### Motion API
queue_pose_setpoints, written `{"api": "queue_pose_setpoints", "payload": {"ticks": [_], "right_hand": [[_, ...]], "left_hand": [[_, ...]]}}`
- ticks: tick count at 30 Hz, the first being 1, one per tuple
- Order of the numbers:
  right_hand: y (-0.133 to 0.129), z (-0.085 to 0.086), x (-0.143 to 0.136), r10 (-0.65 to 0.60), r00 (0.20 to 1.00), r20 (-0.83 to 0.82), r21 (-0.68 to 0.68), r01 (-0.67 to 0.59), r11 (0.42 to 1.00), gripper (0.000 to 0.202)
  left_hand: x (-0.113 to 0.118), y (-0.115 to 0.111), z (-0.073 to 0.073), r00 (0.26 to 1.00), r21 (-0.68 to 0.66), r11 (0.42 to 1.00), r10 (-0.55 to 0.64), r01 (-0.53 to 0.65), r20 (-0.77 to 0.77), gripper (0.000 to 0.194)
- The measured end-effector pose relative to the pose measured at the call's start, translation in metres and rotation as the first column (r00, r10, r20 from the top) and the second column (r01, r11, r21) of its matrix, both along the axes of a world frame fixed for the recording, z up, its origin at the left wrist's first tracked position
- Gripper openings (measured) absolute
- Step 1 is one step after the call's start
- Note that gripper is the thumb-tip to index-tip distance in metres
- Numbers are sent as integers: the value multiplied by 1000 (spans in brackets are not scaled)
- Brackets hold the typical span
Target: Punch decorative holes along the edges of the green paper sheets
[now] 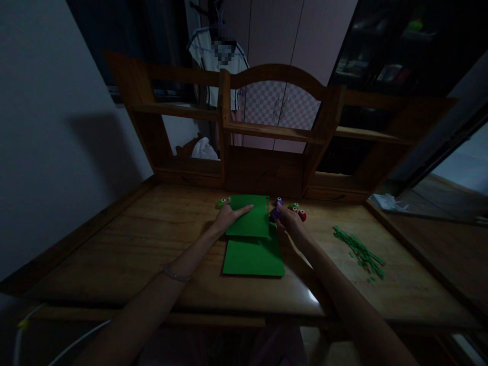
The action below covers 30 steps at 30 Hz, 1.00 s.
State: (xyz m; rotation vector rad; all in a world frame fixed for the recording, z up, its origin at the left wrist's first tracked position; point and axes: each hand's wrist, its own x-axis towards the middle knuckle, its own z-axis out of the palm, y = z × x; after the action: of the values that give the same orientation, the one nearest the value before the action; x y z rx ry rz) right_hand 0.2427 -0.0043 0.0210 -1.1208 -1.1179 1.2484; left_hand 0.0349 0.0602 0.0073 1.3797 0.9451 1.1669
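My left hand [225, 218] grips a green sheet [249, 223] at its left edge, thumb lying across the top face. That sheet is raised above a second green sheet or stack [253, 256] lying on the desk. At the upper sheet's right edge, my right hand [292, 223] is closed around a small purple tool [275, 212] with a round white eye on top. Fingers hide part of the tool, so its kind is unclear. Small dark marks show near the upper sheet's top right corner.
Beyond my right hand are a red eyed piece [302, 215] and a green one [295, 206]; another green eyed piece [221, 204] is behind my left hand. Thin green strips [360, 251] lie on the desk's right. A wooden shelf unit [267, 131] bounds the back.
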Motion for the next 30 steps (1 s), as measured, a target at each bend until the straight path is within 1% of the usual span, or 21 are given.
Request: {"api": "queue_pose_setpoints", "payload": {"ticks": [4,9,11,15,24,30], "right_hand": [[-3,1,-2,-37,997,70,32,34,999,45],[-8,4,-5,13,987,160,92,-28,995,46],[-10,4,-6,22,988,154,95,-37,995,43],[-11,6,-7,-3,991,135,102,-11,995,40],[-13,11,-8,-30,981,189,140,4,990,43],[-14,10,-8,-25,983,181,143,-1,990,41]], "left_hand": [[1,-2,3,1000,-8,1000,1,-1,-1,43],[1,-2,4,999,9,1000,-3,3,-41,43],[1,-2,3,998,10,1000,9,-8,-62,44],[0,-2,3,999,18,1000,-24,25,-43,42],[0,-3,3,999,26,999,-22,23,-26,43],[0,-5,6,999,12,999,-43,43,-10,44]]}}
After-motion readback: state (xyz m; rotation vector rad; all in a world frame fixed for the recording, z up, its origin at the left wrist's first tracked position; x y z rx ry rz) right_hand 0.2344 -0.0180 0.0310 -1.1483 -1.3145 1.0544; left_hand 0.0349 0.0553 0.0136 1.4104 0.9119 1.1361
